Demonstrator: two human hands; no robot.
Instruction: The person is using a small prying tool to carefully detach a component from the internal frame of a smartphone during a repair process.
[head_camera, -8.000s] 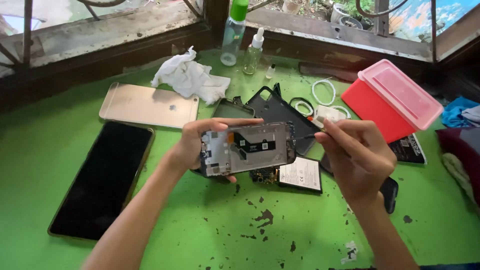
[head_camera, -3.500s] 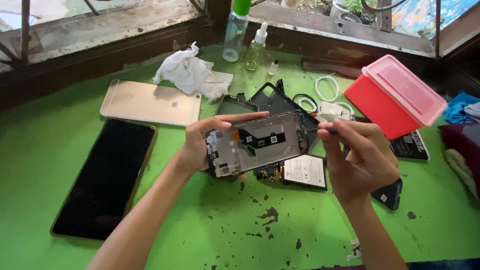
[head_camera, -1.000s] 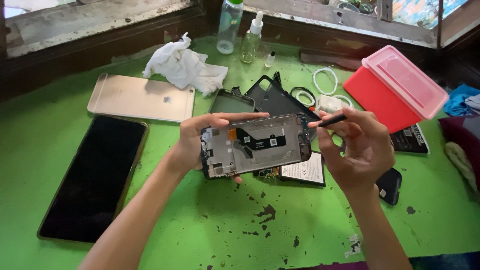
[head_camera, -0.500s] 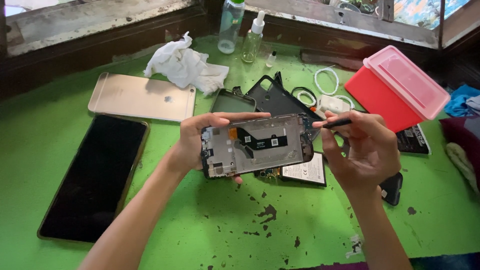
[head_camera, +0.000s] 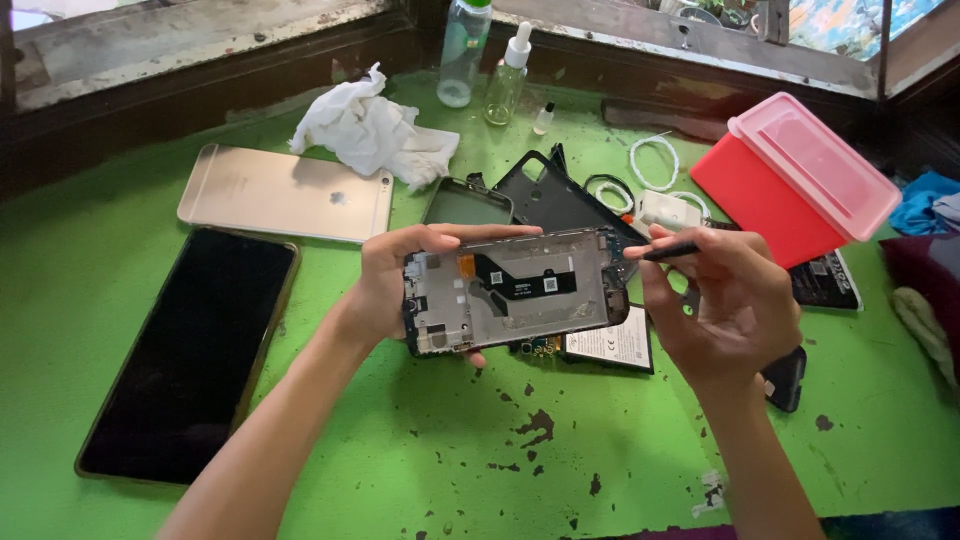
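— What's lying around me on the table (head_camera: 140, 250)?

— A large black tablet (head_camera: 195, 350) far left, a gold phone (head_camera: 285, 193) face down above it, crumpled white tissue (head_camera: 365, 130) behind that. Two clear bottles (head_camera: 465, 50) stand at the back edge, white cable loops (head_camera: 655, 160) and a black back cover (head_camera: 550, 195) lie mid-table, and a red box with a pink lid (head_camera: 800, 180) sits right.

— Anything I can't read?

— A battery (head_camera: 615, 345) and a small board lie partly hidden under the opened phone (head_camera: 510, 290). A dark object (head_camera: 785, 378) is half covered by my right wrist. Cloths at the far right are cut off.

— And my hands?

— My left hand (head_camera: 385, 285) grips the opened phone by its left end, thumb below, fingers over the top edge, holding it above the table. My right hand (head_camera: 725, 305) pinches a thin black tool (head_camera: 672, 251), tip just beside the phone's right end; whether it touches, I can't tell.
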